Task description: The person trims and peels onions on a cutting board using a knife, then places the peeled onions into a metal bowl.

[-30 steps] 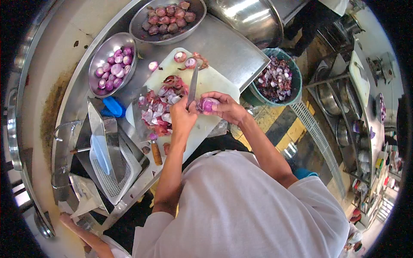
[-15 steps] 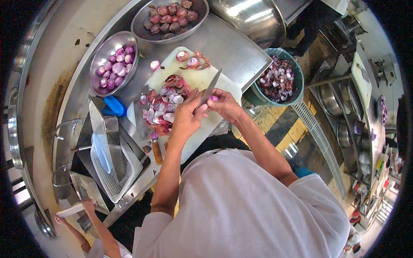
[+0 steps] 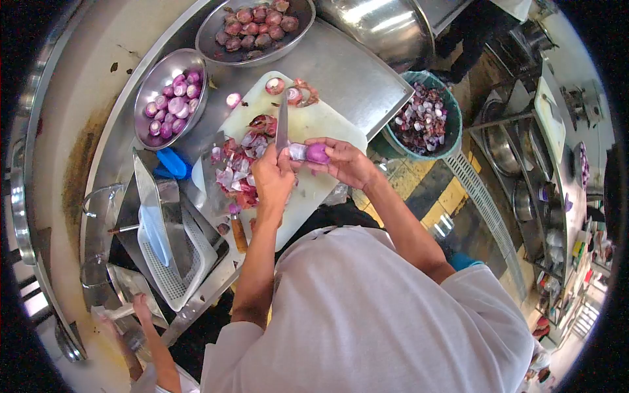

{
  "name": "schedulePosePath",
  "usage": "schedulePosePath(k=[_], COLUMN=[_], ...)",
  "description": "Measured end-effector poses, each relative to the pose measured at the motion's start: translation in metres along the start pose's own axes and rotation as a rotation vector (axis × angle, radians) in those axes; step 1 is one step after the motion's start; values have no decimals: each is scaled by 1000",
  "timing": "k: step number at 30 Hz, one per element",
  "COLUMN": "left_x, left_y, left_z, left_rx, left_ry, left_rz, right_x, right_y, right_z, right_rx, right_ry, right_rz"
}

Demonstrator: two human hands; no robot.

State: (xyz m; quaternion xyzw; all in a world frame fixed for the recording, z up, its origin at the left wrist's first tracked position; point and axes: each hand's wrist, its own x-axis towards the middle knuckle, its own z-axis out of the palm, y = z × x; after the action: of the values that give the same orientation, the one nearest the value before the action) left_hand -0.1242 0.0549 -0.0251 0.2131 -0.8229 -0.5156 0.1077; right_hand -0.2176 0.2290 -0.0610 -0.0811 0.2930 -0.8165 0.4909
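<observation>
My left hand (image 3: pixel 271 180) is closed around a knife (image 3: pixel 282 124), its blade pointing away from me over the cutting board (image 3: pixel 341 134). My right hand (image 3: pixel 350 164) grips a purple onion (image 3: pixel 318 153) in its fingertips. A pale strip of onion skin (image 3: pixel 297 152) stretches between the onion and my left thumb. Left of my left hand lies a pile of onion skins (image 3: pixel 239 173) on the board. Beyond the knife are an onion with a cut end (image 3: pixel 274 86) and another partly peeled onion (image 3: pixel 293 95) among loose skins.
Peeled onions fill one metal bowl (image 3: pixel 141 118); unpeeled ones fill another bowl (image 3: pixel 216 56). A lined bin (image 3: pixel 452 124) of skins stands right of the counter. A wooden-handled cleaver (image 3: pixel 238 234) lies at the board's left. Another person's hand (image 3: pixel 141 304) shows lower left.
The knife has swung from pointing up and right to pointing straight away from me. My left hand has drawn left, away from the onion, and the skin strip now shows between them.
</observation>
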Motion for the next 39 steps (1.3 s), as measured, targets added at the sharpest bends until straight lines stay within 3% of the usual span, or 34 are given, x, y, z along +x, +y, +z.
schedulePosePath(k=[3,5,7,8,12,14,15,16,19,20,22,23,25,27,29,30,32,36,38,39], left_x=[-5,2,3,3,5,3,2,-2,-16,-17,-20,-23,-28,-34,-43,-47,-52,-49,-46,-45], left_y=[20,5,-7,-1,17,3,-6,-14,1,-14,-10,-6,-1,-1,-6,-15,-35,-19,-14,-12], left_z=[-1,-7,-11,-16,-34,-38,-40,-42,-47,-48,-59,-64,-71,-77,-83,-82,-77,-72,-72,-75], left_rx=[-140,-72,-3,-33,-117,-69,-21,1,-126,-181,-126,-70,-78,-92,124,122,-164,-199,-181,-180], left_ry=[122,181,243,234,164,134,95,112,245,275,275,279,322,376,437,449,401,361,345,340], left_rz=[-32,41,109,51,-132,-129,-121,-92,-172,-184,-205,-225,-240,-255,-61,-70,-225,-260,-214,-215], right_x=[7,12,15,17,27,39,51,63,110,125,145,155,176,176,189,185,171,172,174,165], right_y=[2,6,3,2,1,4,11,19,6,-9,-54,-63,-79,-97,-86,-81,-68,-28,-30,-37], right_z=[-5,-1,1,3,-17,-27,-35,-43,15,49,111,110,106,83,16,9,2,-36,-47,-37], right_rx=[143,362,326,290,257,214,205,-290,-229,6,66,65,-578,-1106,-1647,-1651,-2074,-2105,-1682,-1680], right_ry=[-12,128,206,283,239,483,469,423,227,128,98,96,86,229,226,211,230,329,245,251], right_rz=[37,46,66,80,104,80,93,-68,-183,-183,127,129,-160,-179,-285,-281,-257,-445,-390,-388])
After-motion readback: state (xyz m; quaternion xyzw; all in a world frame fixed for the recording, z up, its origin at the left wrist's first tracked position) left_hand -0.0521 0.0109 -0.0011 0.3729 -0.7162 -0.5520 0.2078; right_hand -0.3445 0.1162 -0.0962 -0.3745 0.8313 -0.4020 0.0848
